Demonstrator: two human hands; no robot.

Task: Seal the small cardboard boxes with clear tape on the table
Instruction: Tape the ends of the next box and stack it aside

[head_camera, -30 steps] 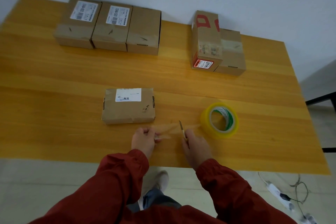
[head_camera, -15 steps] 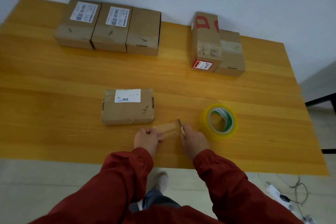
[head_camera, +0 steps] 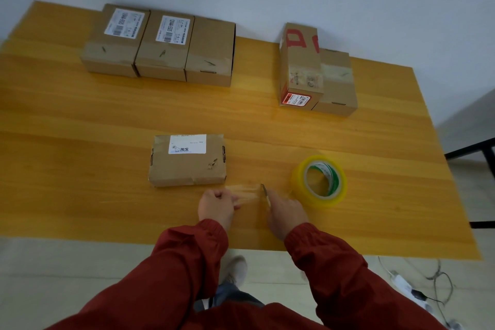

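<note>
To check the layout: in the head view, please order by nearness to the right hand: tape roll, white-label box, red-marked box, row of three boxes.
From the right hand:
1. tape roll, just right
2. white-label box, front left
3. red-marked box, back right
4. row of three boxes, back left

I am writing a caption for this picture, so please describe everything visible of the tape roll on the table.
The tape roll is a thick ring of clear tape that looks yellowish, wound on a core printed white and green inside. It rests on the wooden table, hole facing up toward the camera, right of the nearest box. Neither hand grips the roll; just left of it, the left hand pinches a clear strip and the right hand holds a small blade at it.
</note>
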